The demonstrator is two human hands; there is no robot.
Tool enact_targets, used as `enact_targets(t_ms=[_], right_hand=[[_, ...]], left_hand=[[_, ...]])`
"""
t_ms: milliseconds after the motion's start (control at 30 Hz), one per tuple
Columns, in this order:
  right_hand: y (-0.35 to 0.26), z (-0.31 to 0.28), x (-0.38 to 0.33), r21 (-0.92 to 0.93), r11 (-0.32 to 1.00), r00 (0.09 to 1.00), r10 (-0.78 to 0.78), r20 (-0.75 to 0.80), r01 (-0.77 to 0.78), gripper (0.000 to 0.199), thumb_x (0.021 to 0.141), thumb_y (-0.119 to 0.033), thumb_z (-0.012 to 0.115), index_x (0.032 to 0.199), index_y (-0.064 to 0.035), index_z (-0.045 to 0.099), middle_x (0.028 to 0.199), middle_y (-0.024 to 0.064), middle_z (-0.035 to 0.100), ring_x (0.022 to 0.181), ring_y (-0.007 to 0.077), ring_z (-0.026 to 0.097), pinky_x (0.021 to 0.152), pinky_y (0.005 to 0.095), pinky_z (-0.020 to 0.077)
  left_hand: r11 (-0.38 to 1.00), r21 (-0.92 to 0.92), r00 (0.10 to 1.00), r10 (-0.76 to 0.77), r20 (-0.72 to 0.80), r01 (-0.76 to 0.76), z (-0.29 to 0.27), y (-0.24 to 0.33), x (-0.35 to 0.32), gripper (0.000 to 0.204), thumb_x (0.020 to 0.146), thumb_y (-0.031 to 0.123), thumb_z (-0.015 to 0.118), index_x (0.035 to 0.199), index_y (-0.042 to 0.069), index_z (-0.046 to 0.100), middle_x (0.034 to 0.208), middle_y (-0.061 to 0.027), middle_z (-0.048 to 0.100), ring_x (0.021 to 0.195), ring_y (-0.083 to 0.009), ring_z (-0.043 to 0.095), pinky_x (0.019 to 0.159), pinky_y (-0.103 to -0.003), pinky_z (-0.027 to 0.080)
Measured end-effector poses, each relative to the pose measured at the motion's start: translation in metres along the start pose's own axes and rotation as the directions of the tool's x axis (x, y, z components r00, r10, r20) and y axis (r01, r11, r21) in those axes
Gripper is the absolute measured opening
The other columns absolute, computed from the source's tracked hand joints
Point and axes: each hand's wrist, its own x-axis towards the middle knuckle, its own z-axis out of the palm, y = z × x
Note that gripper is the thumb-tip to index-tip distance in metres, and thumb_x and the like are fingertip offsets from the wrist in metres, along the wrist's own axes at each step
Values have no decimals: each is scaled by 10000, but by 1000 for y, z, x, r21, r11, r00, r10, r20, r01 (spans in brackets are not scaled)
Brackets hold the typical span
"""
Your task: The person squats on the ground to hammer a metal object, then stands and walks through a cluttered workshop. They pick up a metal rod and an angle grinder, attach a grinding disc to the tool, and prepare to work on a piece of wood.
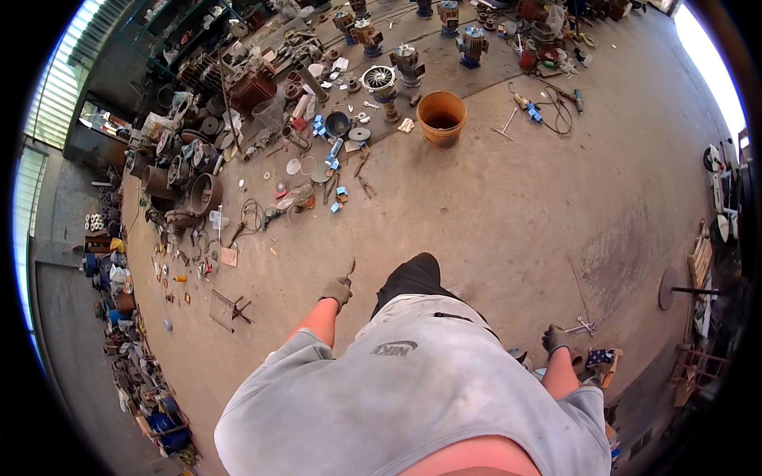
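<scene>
My left hand (337,293), in a dark work glove, is closed around a short, dark, slim tool (352,267) whose tip points up and away from me. Its exact kind is too small to make out. On the other side, my gloved right hand (556,339) hangs low with its fingers curled. Silvery wrenches (584,326) show crossed just beyond those fingers. Whether the hand grips one of them cannot be told. Close to that hand lies a dark patterned box (605,357).
An orange bucket (441,119) stands ahead, near a T-handled tool (504,124). Several motor or pump units (472,47) stand farther off. Piled parts (206,194) and small blue boxes (340,194) cover the left floor. A metal frame (226,309) lies left; a disc on a rod (668,289) is at right.
</scene>
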Motion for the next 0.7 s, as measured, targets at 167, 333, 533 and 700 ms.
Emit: enact_targets(t_ms=[167, 333, 533, 700], right_hand=[[-255, 13, 44, -23, 963, 959, -271, -87, 270, 237, 1030, -334, 674, 1225, -200, 663, 932, 26, 698, 678, 149, 629, 573, 308, 485], [-359, 65, 69, -247, 895, 928, -365, 71, 370, 178, 1015, -247, 688, 1165, -153, 676, 916, 24, 697, 677, 142, 639, 560, 310, 489], [-353, 110, 76, -440, 895, 992, -22, 122, 74, 245, 1014, -289, 673, 1231, -175, 657, 998, 65, 737, 748, 223, 697, 656, 410, 552], [-348, 125, 45, -516, 856, 989, 109, 105, -39, 287, 1022, -268, 672, 1270, -126, 652, 1017, 106, 737, 795, 263, 707, 668, 415, 565]], left_hand=[[993, -23, 990, -112, 86, 114, 37, 60, 3, 387, 1086, 348, 539, 1299, 74, 708, 951, -166, 808, 720, -227, 743, 650, -400, 575], [990, -19, 981, -136, 135, 140, 78, 100, 72, 350, 1084, 318, 515, 1189, 67, 735, 907, -148, 800, 703, -233, 754, 642, -414, 578], [979, -170, 981, -80, 176, 110, 54, 234, 134, 396, 1092, 348, 536, 1308, 63, 706, 946, -170, 791, 705, -226, 723, 631, -380, 554], [959, -280, 994, -22, 106, 51, 29, 333, 173, 409, 1072, 371, 588, 1340, 82, 699, 946, -151, 786, 681, -199, 689, 613, -357, 543]])
